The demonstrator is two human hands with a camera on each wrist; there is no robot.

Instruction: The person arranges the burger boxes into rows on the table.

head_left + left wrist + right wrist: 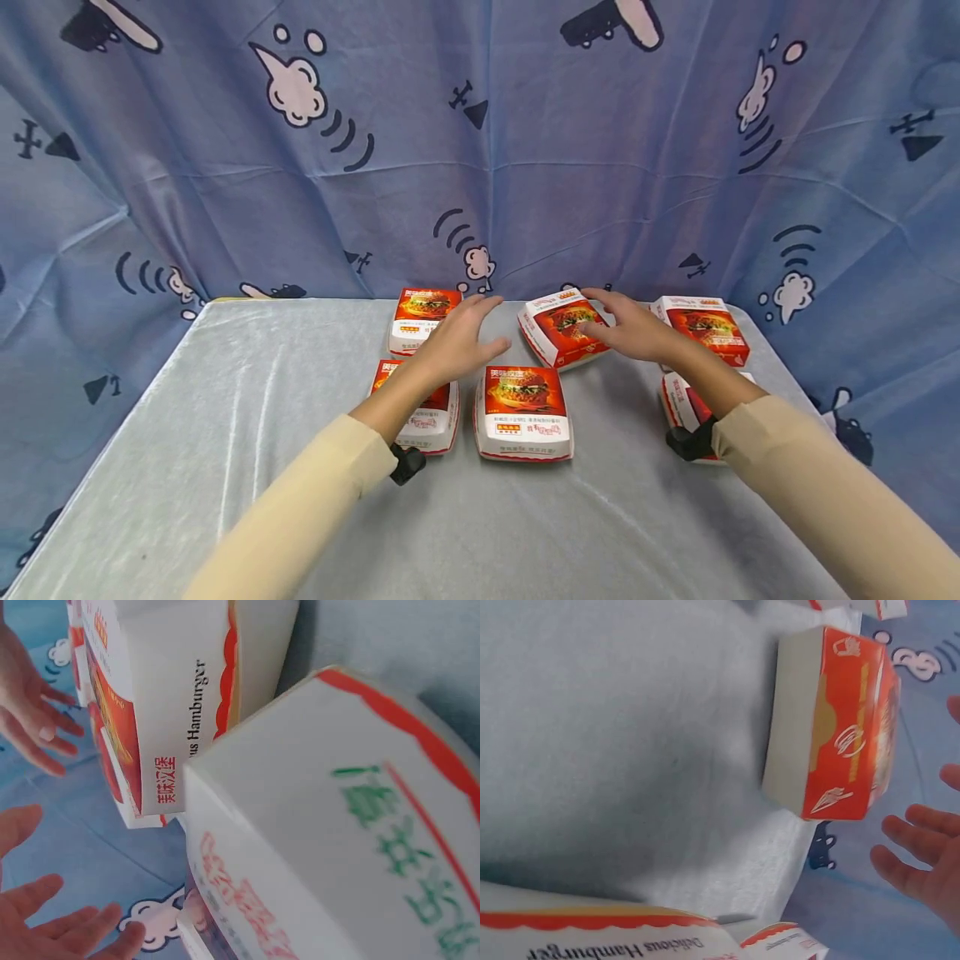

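Note:
A hamburger box (547, 337), red and white with a burger picture, sits turned at an angle at the table's back middle. My right hand (633, 329) hovers at its right side, fingers spread and holding nothing; a gap shows between fingertips and the box (840, 742) in the right wrist view. My left hand (461, 337) is held over the left boxes, thumb apart from the fingers, palm empty. Below it lie a back left box (423, 302) and a front left box (431, 433), both partly covered by the hand and arm. Another burger box (522, 408) stands front middle.
At the right, a back box (705, 329) and a front box (681, 404) stand one behind the other, the front one partly behind my right forearm. Grey cloth covers the table (187, 433). A blue printed curtain (420, 142) hangs right behind its back edge.

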